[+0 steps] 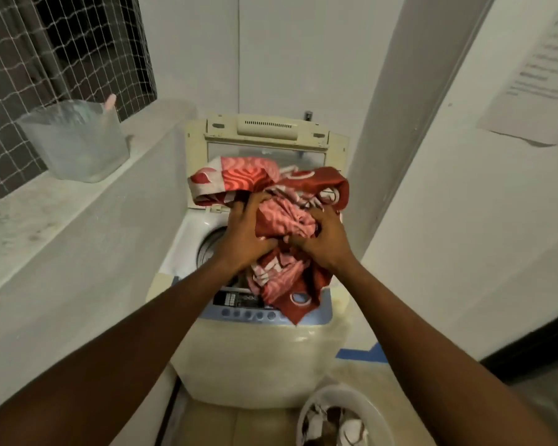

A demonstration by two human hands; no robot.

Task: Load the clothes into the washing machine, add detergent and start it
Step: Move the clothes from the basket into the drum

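Both my hands clamped on the bunched red-and-pink patterned cloth: left hand, right hand, held over the open drum of the cream top-loading washing machine, lid up. Cloth tail drapes over the blue control panel. White round laundry basket on the floor holds more clothes. Translucent plastic tub on window ledge.

Ledge carries translucent container; floor carries washing machine, basket.

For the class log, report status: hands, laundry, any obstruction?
Left hand and right hand gripping bunched red patterned cloth over open cream top-loading washer. Cloth corner drapes over blue control panel.
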